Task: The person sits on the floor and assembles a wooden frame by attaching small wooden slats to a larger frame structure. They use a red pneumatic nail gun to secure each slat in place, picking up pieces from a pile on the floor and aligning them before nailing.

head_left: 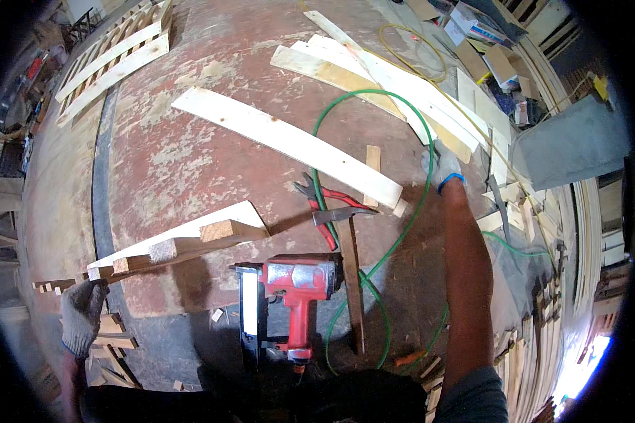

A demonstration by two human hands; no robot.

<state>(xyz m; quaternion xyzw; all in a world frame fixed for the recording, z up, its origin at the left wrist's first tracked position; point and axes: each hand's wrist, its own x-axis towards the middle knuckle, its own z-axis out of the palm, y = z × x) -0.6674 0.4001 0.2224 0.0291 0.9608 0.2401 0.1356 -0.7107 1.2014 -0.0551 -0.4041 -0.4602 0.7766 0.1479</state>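
Note:
My left hand [83, 317], in a pale knit glove, is closed on the near left end of a wooden slatted frame [164, 248]. The frame stands tilted, with several block ends facing me. Stretched forward at the right, my gloved right hand [444, 169] is closed at the near end of a narrow pale board [363, 60] lying slantwise over other boards [402, 84]; its fingertips are partly hidden. Between my arms, a red nail gun [300, 296] rests near me. Beyond it lie a hammer [351, 282] and red-handled pliers [324, 204], both out of my hands.
A long loose board [282, 141] lies mid-floor beside a short wood piece [372, 169]. A green hose [395, 247] loops around the tools, and a yellow hose [466, 113] crosses the boards. A slatted pallet [116, 60] lies far left; cardboard boxes [501, 63] stand far right.

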